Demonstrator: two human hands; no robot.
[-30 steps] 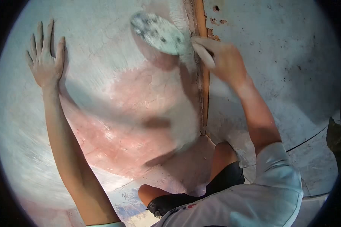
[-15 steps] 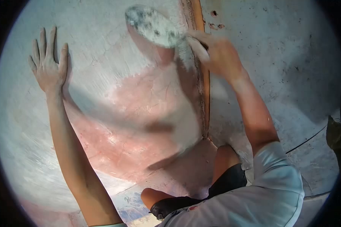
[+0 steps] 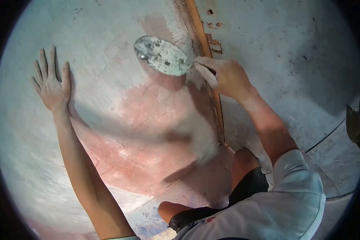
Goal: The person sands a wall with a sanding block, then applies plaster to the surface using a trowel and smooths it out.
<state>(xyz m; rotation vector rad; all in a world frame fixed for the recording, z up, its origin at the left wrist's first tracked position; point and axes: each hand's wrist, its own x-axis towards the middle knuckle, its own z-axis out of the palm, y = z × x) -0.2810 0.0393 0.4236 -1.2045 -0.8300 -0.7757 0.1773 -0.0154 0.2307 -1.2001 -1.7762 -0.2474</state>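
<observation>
My left hand (image 3: pixel 55 86) is spread flat against the pale wall (image 3: pixel 96 52), its fingers pointing up and dusted with powder. On the right, my right hand (image 3: pixel 224 78) is wrapped round the handle of a trowel (image 3: pixel 163 56). The trowel's oval blade is mottled white and grey, and it points left over the wall, just above a reddish patch (image 3: pixel 148 116). Most of the handle is hidden in my fingers. Shadows of my arms fall across the wall.
An orange-brown strip (image 3: pixel 200 28) runs down the wall as a seam, left of my right forearm. Grey panel (image 3: pixel 276 52) with small holes lies to its right. My bent knees (image 3: pixel 244 164) are low in front. A dark line crosses the panel at right.
My right hand has brought the trowel lower on the wall, and the blade, blurred before, is now sharp. My left hand stays flat on the wall; the view has shifted slightly.
</observation>
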